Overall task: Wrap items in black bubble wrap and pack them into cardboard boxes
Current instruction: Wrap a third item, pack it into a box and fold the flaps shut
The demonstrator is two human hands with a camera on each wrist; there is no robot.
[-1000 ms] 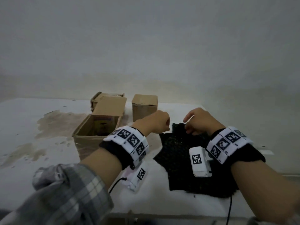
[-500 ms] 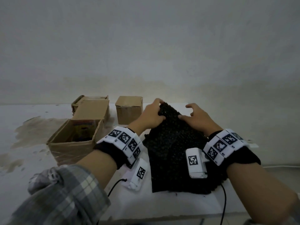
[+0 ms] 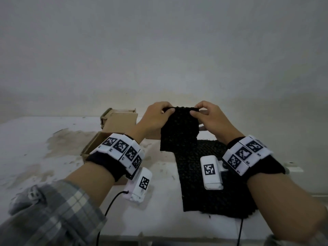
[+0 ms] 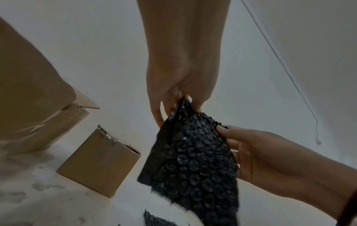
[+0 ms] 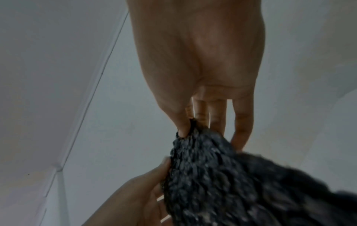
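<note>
A small sheet of black bubble wrap [image 3: 179, 128] hangs in the air above the table, held by its top edge. My left hand [image 3: 156, 115] pinches its upper left corner and my right hand [image 3: 207, 116] pinches the upper right corner. The left wrist view shows the bubble wrap [image 4: 193, 160] gripped between my left fingers [image 4: 164, 113], with my right hand [image 4: 251, 149] at its side. In the right wrist view the bubble wrap [image 5: 212, 175] is pinched under my right thumb. More black bubble wrap [image 3: 211, 181] lies flat on the table below. Any item inside is hidden.
An open cardboard box [image 3: 99, 141] stands on the stained white table [image 3: 35, 157] at left, partly behind my left wrist, with another open box [image 3: 113, 112] behind it. A small closed box [image 4: 100, 160] sits near the wrap. A white wall rises behind.
Both hands have lifted a small sheet of bubble wrap off the pile and now hold it up by its top corners. The head view has shifted left.
</note>
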